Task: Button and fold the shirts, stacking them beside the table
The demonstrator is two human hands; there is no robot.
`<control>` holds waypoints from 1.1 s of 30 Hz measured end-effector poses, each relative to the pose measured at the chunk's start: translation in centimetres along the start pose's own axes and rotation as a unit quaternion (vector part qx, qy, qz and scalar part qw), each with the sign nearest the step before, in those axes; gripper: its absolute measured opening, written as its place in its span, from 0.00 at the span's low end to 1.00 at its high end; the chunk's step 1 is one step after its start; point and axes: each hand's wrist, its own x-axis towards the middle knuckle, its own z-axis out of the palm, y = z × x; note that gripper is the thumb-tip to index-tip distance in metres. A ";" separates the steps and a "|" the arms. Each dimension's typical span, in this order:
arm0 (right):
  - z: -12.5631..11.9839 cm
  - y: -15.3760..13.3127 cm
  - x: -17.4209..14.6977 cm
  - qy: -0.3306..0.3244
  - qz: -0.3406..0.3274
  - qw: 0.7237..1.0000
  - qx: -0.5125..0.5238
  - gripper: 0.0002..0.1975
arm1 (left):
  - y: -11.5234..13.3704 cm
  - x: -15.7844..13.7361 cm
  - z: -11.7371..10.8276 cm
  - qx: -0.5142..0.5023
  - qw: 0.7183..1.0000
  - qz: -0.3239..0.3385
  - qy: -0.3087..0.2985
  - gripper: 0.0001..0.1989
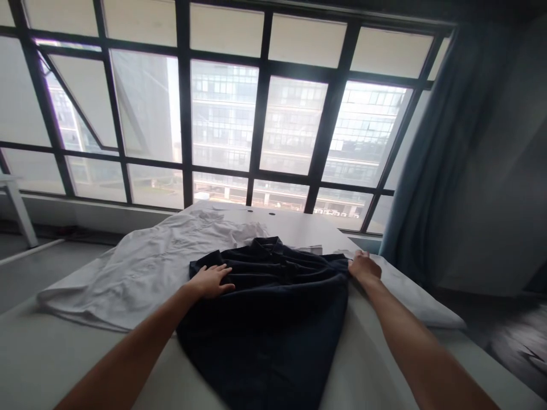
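A dark navy shirt (269,319) lies spread on the white table, its collar (267,245) pointing away from me toward the window. My left hand (211,281) rests on the shirt's left shoulder area with its fingers spread flat. At the opposite side, my right hand (364,266) is closed on the edge of the right sleeve, fingertips partly hidden. Creases run across the upper part of the shirt between the two hands. The lower part reaches the bottom of the view.
Crumpled white cloth (145,262) covers the table's left side. More white fabric (421,293) lies to the right of the shirt. Beyond the white table (307,225) stands a wide dark-framed window, with a blue-grey curtain (444,154) at right. A blurred pale heap is at the lower right.
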 end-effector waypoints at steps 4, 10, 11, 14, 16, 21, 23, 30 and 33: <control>1.0 -2.9 -2.5 -0.007 -0.111 0.994 0.021 0.14 | -0.4 0.4 0.3 -0.016 1.000 -0.002 -0.008 0.33; 0.3 -8.8 -8.8 -0.014 -0.273 0.949 0.159 0.12 | -0.1 0.5 0.3 -0.008 1.000 -0.015 0.010 0.34; 0.2 -9.2 -9.7 0.001 -0.290 0.941 0.174 0.12 | -0.1 0.5 0.4 -0.005 1.000 -0.014 0.010 0.35; 0.2 -9.6 -11.6 0.010 -0.328 0.925 0.191 0.15 | -0.2 0.6 0.5 -0.006 1.000 -0.011 0.009 0.37; 0.4 -9.6 -12.0 -0.014 -0.346 0.919 0.190 0.16 | -0.4 0.8 0.7 -0.008 1.000 -0.012 0.017 0.38; 1.2 -9.8 -11.9 -0.050 -0.359 0.912 0.193 0.17 | -1.0 1.6 1.6 0.006 0.999 -0.018 0.032 0.39; 1.5 -9.8 -11.9 -0.060 -0.363 0.908 0.199 0.18 | -1.2 1.8 1.8 0.008 0.999 -0.018 0.028 0.40; 2.6 -9.9 -11.6 -0.121 -0.368 0.892 0.231 0.21 | -1.1 1.3 2.9 -0.001 0.996 -0.009 0.088 0.42; 2.9 -9.7 -11.2 -0.144 -0.360 0.889 0.242 0.24 | -1.1 1.2 3.3 -0.012 0.994 0.010 0.109 0.41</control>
